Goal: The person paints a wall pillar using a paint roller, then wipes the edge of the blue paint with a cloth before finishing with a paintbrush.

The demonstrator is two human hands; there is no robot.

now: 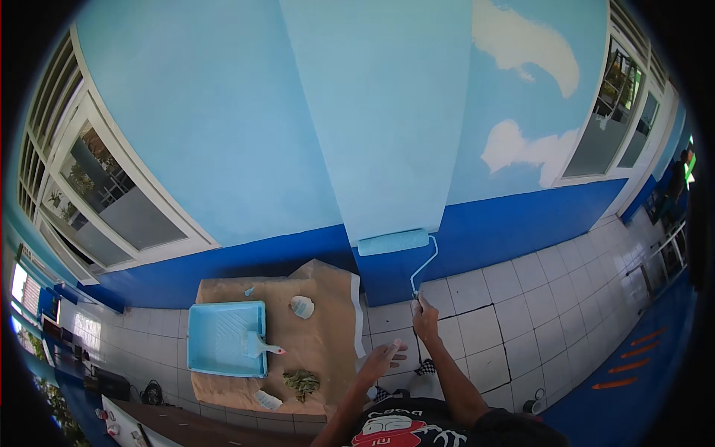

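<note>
Paint roller (pixel 393 242) lies flat against the wall (pixel 223 119) at the bottom of the pale strip, right where light blue meets the dark blue band (pixel 514 223); right hand (pixel 425 319) is clenched round its handle, arm stretched out; left hand (pixel 381 359) is loose, fingers spread, holding nothing. Step in hand looks like rolling light blue down a vertical strip; next stroke likely calls for steady pressure and a stop short of the dark band. Paint tray (pixel 226 339) with a brush (pixel 261 346) sits on brown paper (pixel 328 335) well left; white patches (pixel 521 45) remain upper right.
</note>
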